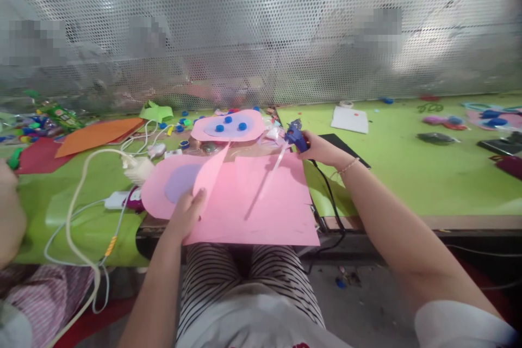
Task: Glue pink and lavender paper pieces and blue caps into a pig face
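A pink sheet (261, 201) lies over the table's front edge above my lap. My left hand (190, 212) pinches a lifted, curling pink flap (212, 174) at the sheet's left side. Under that flap is a rounded pink cutout (157, 187) bearing a purple oval (179, 182). My right hand (320, 148) is wrapped round a blue glue gun (297, 135) at the sheet's upper right corner. From the glue gun a pale translucent stick (277, 163) slants down over the sheet. Farther back rests another pink cutout (199, 131) with three blue bottle caps (228, 119) on it.
A perforated metal panel (244, 27) stands behind the green table (408, 174). Cables and a white power plug (138, 170) lie to the left, near orange paper (100, 136). A white pad (349, 119) sits at the right. A person's arm (10, 217) shows at the far left.
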Available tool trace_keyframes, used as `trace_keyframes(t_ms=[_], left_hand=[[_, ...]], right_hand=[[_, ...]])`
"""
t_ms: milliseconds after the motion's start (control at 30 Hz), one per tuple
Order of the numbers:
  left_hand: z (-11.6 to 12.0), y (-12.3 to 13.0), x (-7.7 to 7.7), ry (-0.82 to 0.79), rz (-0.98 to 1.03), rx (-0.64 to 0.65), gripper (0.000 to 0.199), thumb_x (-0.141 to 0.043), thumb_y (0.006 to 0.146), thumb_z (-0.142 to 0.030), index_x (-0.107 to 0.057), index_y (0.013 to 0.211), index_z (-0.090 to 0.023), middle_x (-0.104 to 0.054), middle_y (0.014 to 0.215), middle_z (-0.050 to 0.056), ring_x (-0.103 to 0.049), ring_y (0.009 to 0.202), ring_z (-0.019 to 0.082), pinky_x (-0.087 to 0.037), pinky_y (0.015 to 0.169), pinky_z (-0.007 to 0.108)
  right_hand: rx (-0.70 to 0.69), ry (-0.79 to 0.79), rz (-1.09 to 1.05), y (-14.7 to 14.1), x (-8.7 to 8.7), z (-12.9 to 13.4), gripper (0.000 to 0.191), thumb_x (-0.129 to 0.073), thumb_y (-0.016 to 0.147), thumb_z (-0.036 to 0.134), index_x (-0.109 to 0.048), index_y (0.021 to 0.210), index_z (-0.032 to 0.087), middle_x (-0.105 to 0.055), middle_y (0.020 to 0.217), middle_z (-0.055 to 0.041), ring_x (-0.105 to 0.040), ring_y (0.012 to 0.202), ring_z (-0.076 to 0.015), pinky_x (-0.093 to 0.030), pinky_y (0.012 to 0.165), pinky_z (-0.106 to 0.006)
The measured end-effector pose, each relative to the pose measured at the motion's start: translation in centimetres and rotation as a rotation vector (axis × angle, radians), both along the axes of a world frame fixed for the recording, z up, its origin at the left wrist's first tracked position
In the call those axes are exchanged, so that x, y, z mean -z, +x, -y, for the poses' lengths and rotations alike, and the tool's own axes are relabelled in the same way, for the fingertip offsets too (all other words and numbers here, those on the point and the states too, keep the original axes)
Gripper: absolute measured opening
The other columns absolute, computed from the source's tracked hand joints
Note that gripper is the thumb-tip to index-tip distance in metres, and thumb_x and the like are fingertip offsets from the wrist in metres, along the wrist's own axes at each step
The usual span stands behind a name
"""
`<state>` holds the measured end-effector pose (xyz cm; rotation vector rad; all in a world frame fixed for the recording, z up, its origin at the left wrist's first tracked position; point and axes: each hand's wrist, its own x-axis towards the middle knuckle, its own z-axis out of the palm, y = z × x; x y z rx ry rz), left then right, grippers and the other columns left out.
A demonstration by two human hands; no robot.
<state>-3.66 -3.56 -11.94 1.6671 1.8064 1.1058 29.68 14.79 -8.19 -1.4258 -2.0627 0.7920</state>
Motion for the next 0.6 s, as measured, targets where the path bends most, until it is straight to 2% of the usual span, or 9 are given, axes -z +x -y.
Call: trace_keyframes(t_ms=[67,133,233,333,433,600], left_hand=[[0.0,0.8,-0.5,0.015,-0.135,0.146,0.050,-0.035,0.090,-0.045,-0.055,0.123,-0.013,-0.061,0.120,0.009,-0.053,0.114,0.026,-0.041,0.099,0.037],[0.0,1.6,-0.7,0.036,-0.256,0.234,0.047,-0.033,0.091,-0.035,-0.047,0.131,-0.016,-0.051,0.133,0.007,-0.046,0.123,0.022,-0.034,0.105,0.037],[0.0,2.6,-0.5,-0.014,-0.467,0.330,0.049,-0.033,0.086,-0.017,-0.044,0.134,-0.018,-0.044,0.139,0.006,-0.039,0.129,0.019,-0.029,0.109,0.038],[0.3,3.5,-0.4,-0.048,-0.688,0.371,0.056,-0.036,0.078,-0.006,-0.047,0.131,-0.015,-0.044,0.138,0.010,-0.037,0.130,0.023,-0.029,0.108,0.047],[0.8,4.9,-0.6,-0.013,-0.814,0.349,0.054,-0.041,0.077,-0.010,-0.047,0.131,-0.013,-0.044,0.137,0.015,-0.038,0.129,0.029,-0.031,0.105,0.051],[0.7,7.5,-1.1,0.057,-0.877,0.410,0.053,-0.046,0.078,-0.017,-0.046,0.131,-0.010,-0.042,0.138,0.017,-0.037,0.129,0.030,-0.030,0.107,0.047]], right_hand=[[-0.039,-0.039,0.007,0.2,-0.1,0.1,0.058,-0.067,0.059,0.015,-0.047,0.113,0.016,-0.062,0.090,-0.0061,-0.057,0.073,-0.0163,-0.045,0.063,-0.027],[-0.056,-0.059,0.015,0.5,-0.1,-0.1,0.056,-0.067,0.059,0.014,-0.047,0.111,0.017,-0.062,0.088,-0.0043,-0.056,0.071,-0.0153,-0.044,0.061,-0.026],[-0.022,-0.071,0.057,1.2,0.1,-0.5,0.055,-0.067,0.057,0.013,-0.048,0.109,0.017,-0.062,0.085,-0.0034,-0.055,0.069,-0.0154,-0.042,0.060,-0.026],[0.004,-0.081,0.088,1.7,0.0,-0.7,0.055,-0.069,0.056,0.014,-0.049,0.107,0.017,-0.062,0.083,-0.0031,-0.055,0.070,-0.0162,-0.042,0.060,-0.026],[0.021,-0.094,0.090,1.8,-0.3,-0.6,0.053,-0.069,0.055,0.013,-0.050,0.104,0.016,-0.061,0.080,-0.0026,-0.055,0.070,-0.0170,-0.042,0.060,-0.026],[0.080,-0.105,0.120,2.2,-0.3,-0.7,0.048,-0.069,0.053,0.012,-0.053,0.099,0.015,-0.060,0.077,-0.0035,-0.056,0.069,-0.0181,-0.041,0.058,-0.027]])
